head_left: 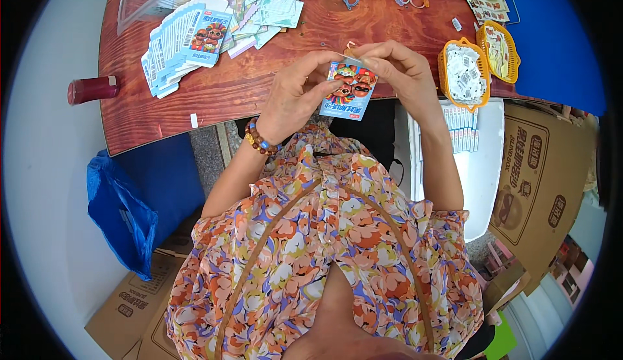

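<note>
A person's left hand (290, 95) pinched a blue illustrated packet (350, 103), thumb across its front, while the right hand (407, 75) pinched its far edge, above the near rim of a wood-grained tabletop (224, 94). Similar blue packets (170, 49) lay fanned leftward; yellow baskets (444, 69) stood at right.

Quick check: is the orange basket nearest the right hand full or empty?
Full, it appears: white packets spread across the orange basket, close to its rim; anything beneath is hidden.
</note>
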`<state>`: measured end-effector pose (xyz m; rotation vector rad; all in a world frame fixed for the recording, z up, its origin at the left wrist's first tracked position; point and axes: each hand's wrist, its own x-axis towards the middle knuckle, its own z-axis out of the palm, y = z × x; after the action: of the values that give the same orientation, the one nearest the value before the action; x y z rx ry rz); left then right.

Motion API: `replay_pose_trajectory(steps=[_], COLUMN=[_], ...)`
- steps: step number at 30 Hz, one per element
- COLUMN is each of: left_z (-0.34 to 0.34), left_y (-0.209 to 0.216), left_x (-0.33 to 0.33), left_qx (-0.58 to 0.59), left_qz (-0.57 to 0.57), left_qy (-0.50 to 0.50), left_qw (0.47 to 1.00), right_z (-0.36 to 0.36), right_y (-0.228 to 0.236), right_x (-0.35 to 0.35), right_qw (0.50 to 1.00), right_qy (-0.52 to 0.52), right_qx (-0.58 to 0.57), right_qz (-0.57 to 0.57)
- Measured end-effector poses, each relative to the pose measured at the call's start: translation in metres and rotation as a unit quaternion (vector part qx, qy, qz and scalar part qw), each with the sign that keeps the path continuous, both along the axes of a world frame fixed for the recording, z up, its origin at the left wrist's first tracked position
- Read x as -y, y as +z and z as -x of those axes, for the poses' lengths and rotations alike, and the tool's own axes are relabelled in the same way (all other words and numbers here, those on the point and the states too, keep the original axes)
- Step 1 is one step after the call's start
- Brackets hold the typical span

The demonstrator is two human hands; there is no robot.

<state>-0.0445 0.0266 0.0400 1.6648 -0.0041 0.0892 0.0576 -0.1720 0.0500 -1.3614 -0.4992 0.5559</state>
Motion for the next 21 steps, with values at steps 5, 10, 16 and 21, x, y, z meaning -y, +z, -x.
replay_pose_trajectory(steps=[5, 10, 16, 21], left_z=[0.001, -0.001, -0.002, -0.004], left_y=[0.0, -0.002, 0.002, 0.005], left_x=[-0.001, -0.002, 0.0, -0.001], left_qx=[0.008, -0.012, -0.041, -0.035], left_qz=[0.003, 0.002, -0.044, -0.09], left_qy=[-0.018, -0.026, -0.029, -0.037], left_qw=[1.0, 1.0, 0.998, 0.995], right_z=[-0.009, -0.007, -0.01, -0.005], right_y=[0.016, 0.015, 0.013, 0.013], right_x=[0.006, 0.008, 0.009, 0.003], right_qw=[0.988, 0.984, 0.966, 0.951], right_qy=[0.085, 0.07, 0.087, 0.066], right_qx=[0.05, 0.071, 0.12, 0.196], right_qz=[0.119, 0.145, 0.211, 0.231])
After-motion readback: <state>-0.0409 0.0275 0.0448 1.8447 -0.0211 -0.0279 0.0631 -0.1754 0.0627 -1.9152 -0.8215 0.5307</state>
